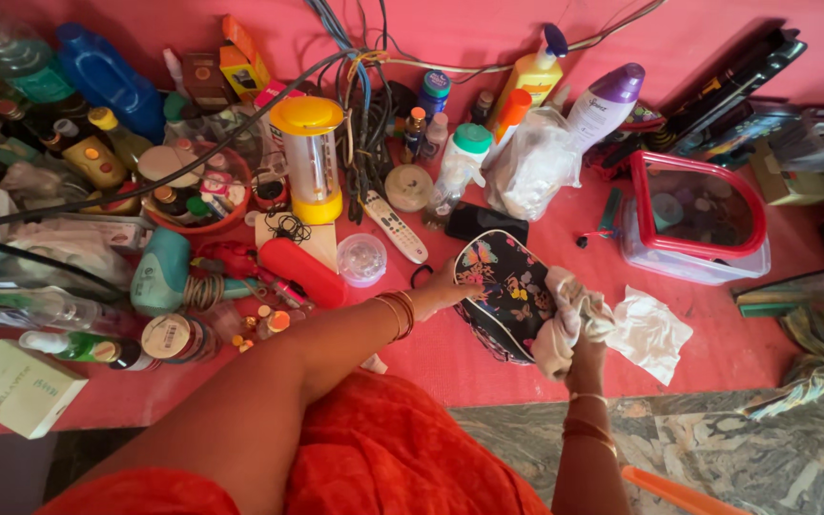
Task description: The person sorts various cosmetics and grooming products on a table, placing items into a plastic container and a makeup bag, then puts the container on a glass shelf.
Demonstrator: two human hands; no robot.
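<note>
A black pouch with a colourful butterfly print (505, 291) lies on the red shelf surface (717, 343). My left hand (447, 286), with bangles at the wrist, rests its fingers on the pouch's left edge. My right hand (579, 345) grips a pale crumpled cloth (569, 310) that presses against the pouch's right side. A white crumpled tissue (650, 332) lies just right of the cloth.
Clutter fills the shelf: a yellow lantern (310, 157), a remote (395, 227), bottles (601, 105), a round clear lid (361, 258), a red case (301, 271), a red-framed mirror on a clear box (698, 215), tangled cables (360, 86), a white plastic bag (529, 167). Marble floor (717, 448) lies below.
</note>
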